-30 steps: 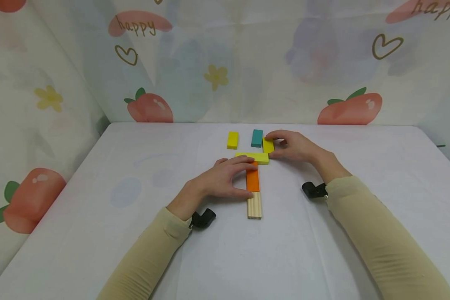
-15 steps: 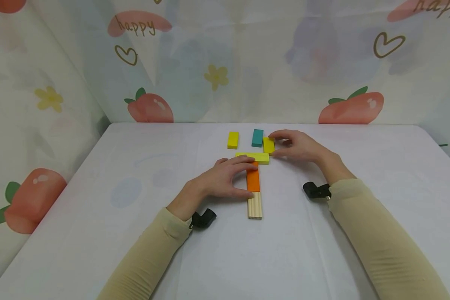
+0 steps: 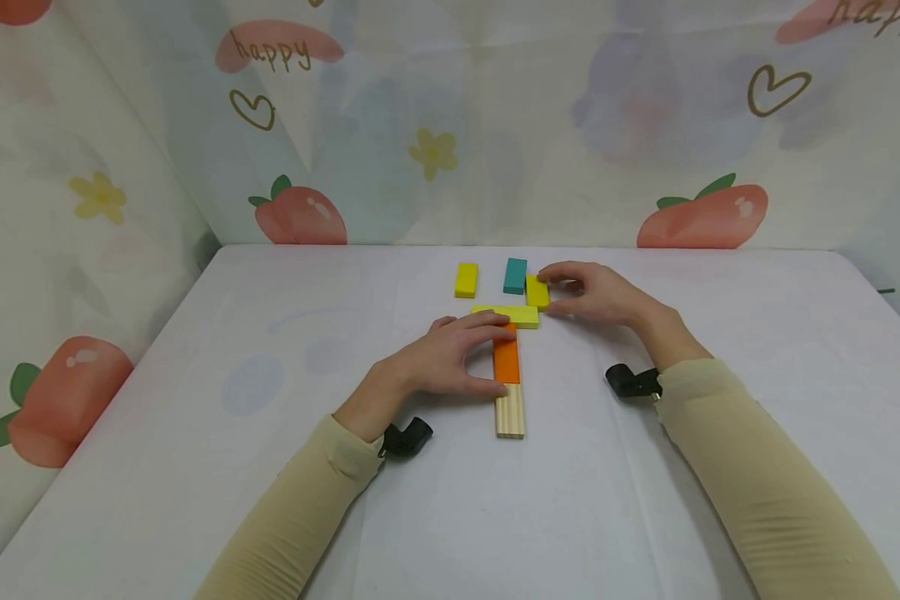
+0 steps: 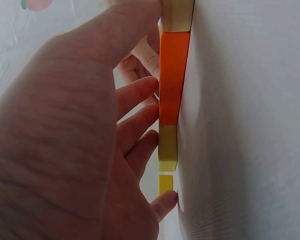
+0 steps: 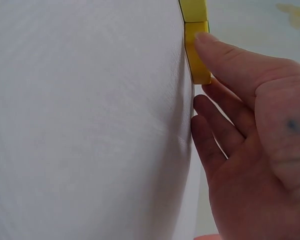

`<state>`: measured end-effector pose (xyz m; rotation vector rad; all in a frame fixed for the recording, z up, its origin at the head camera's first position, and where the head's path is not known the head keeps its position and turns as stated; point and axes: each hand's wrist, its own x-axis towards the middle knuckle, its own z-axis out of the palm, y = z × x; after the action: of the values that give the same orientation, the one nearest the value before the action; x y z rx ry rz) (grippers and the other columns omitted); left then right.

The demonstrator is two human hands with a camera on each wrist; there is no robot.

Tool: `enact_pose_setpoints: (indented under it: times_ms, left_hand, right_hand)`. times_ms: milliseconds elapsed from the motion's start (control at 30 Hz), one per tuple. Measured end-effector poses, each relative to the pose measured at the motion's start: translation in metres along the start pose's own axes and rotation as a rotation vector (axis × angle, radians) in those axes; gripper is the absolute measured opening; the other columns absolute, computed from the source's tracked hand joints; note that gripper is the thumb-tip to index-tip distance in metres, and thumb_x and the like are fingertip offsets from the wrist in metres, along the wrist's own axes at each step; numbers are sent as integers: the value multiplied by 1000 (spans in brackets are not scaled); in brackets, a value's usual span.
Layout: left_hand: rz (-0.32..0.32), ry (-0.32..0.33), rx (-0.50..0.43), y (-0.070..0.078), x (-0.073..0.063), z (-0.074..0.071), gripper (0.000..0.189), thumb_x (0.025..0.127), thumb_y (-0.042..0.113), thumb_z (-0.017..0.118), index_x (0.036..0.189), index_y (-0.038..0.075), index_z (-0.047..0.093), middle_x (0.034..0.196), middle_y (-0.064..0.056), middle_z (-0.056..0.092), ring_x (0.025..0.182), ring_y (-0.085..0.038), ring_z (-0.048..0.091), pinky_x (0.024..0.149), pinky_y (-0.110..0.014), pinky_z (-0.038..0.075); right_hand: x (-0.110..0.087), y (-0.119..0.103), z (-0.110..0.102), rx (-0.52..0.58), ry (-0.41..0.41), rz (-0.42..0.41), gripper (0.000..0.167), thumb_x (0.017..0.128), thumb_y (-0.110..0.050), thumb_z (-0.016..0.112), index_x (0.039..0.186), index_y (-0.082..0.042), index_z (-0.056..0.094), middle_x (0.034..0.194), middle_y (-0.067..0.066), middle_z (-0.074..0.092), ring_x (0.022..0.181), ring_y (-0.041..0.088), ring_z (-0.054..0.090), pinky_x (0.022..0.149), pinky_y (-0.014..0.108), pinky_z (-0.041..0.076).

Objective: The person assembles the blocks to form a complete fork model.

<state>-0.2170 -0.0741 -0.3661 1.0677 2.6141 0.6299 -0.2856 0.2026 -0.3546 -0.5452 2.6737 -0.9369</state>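
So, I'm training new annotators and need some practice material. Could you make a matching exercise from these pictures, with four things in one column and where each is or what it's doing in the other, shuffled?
Things
1. orange block
2. plain wooden block
3. teal block
4. right hand

Places and states
A. nearest the person of all the blocks
B. pinching the right yellow block
C. between the plain wooden block and the yellow-green block
D. left to right, between the left yellow block and the right yellow block

Pairs: 1-C, 2-A, 3-D, 4-B
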Motion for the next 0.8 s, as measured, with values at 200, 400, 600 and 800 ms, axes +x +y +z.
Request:
enact_pose_setpoints:
  times_ms: [200, 400, 600, 800]
  left_hand:
    - [0, -4, -1, 0, 0, 0, 71, 88, 52, 72, 150, 24, 50, 160, 6, 34, 146, -10, 27, 119, -48, 15]
    - [1, -4, 1, 0, 0, 0, 71, 88, 52, 72, 150, 25, 50, 160, 6, 34, 146, -10, 27, 119, -48, 15]
    - [-2, -8, 2, 0, 1, -1, 71, 88, 53, 72, 150, 25, 50, 160, 5, 34, 146, -10, 27, 119, -48, 15]
    - [0, -11, 4, 0, 1, 0, 72, 88, 52, 72, 150, 24, 50, 160, 5, 34, 146, -11, 27, 119, -48, 15]
  right_hand:
    - [-1, -3, 1, -7, 4, -7, 54, 94, -16, 73, 143, -7, 54, 149, 17, 47, 135, 37, 42, 113, 54, 33]
    - [-1, -3, 0, -11, 7, -7, 54, 94, -16, 73, 143, -7, 54, 149, 17, 47, 135, 37, 42, 113, 54, 34]
    - [-1, -4, 1, -16, 4, 6, 55, 94, -17, 73, 145, -8, 53, 149, 17, 47, 135, 37, 42, 112, 55, 34]
    - [0, -3, 1, -18, 2, 14, 56, 94, -18, 73, 145, -8, 53, 149, 17, 47, 134, 38, 43, 112, 55, 34]
